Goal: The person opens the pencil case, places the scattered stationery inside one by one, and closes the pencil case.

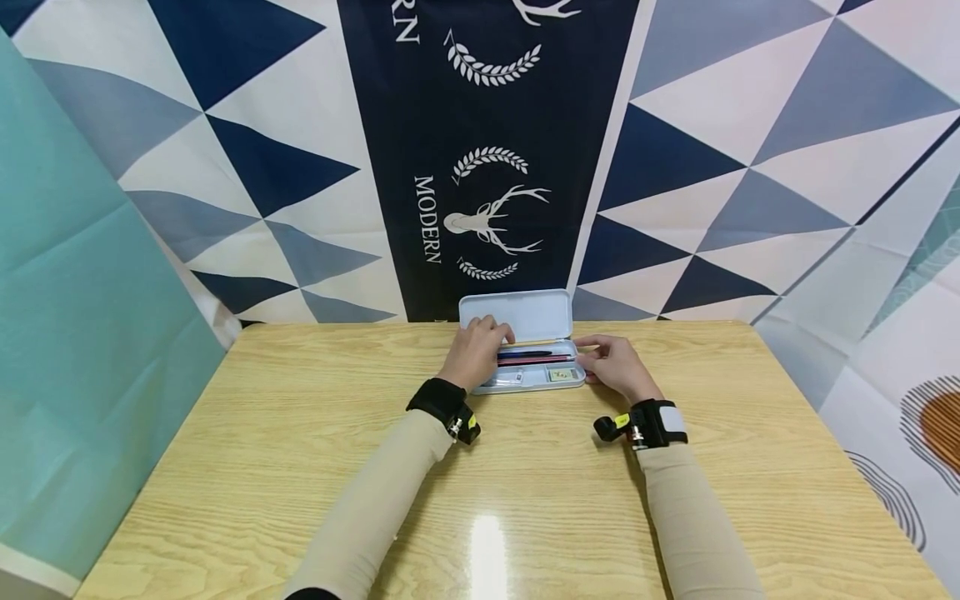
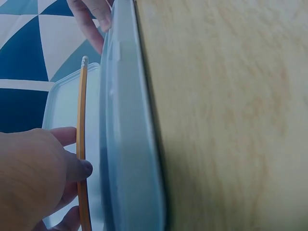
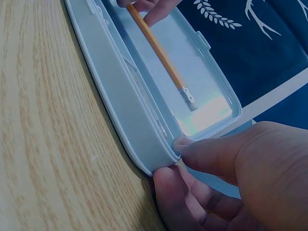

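A light blue pencil case [image 1: 536, 382] lies with its lid [image 1: 517, 315] raised at the table's far edge. My left hand [image 1: 474, 352] pinches a yellow pencil [image 2: 82, 110] between thumb and fingers, over the case. The pencil's eraser end [image 3: 189, 98] points toward the right side of the case. With thumb on the rim and fingers at the outer wall, my right hand [image 1: 611, 365] grips the right end of the case. Inside the case are a dark pen [image 1: 525, 354], a reddish pencil [image 1: 534, 360] and a small patterned eraser [image 1: 562, 375].
The wooden table [image 1: 540, 483] stretches between the case and my body. Behind it hangs a patterned cloth [image 1: 487, 167] with triangles and a deer print, close to the raised lid. A teal cloth [image 1: 82, 317] hangs on the left.
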The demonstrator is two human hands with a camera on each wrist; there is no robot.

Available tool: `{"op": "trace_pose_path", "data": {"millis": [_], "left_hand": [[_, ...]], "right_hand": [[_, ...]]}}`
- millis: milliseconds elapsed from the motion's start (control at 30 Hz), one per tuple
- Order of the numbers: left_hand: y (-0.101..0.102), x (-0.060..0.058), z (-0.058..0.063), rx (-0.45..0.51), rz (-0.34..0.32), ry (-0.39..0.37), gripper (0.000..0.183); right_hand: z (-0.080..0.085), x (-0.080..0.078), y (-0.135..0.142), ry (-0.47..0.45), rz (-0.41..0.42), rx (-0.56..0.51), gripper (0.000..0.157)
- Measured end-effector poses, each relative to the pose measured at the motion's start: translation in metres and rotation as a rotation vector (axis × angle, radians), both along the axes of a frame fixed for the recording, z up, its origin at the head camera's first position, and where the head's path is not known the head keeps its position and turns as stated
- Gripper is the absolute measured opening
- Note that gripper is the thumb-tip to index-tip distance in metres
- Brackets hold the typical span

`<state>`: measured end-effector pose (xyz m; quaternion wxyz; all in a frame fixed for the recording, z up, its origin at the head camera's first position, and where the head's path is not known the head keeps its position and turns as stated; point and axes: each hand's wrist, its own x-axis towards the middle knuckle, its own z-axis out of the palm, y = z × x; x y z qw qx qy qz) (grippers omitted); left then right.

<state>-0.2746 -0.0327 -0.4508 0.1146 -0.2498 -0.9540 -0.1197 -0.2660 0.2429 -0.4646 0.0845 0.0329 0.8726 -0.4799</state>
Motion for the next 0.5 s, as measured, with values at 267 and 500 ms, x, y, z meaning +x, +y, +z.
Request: {"op": "trace_pose_path", "data": {"millis": [267,500], "left_hand": [[0.002,-0.002,-0.009,0.004,-0.022,0.016,0.035],[0.004,-0.012,-0.027,0.017,-0.034,0.027,0.031]], "right_hand": [[0.0,0.001,0.0,-0.003,0.004,0.0,0.044],[-0.001,0.0,0.001,-0.005,0.005,0.003,0.044]]}}
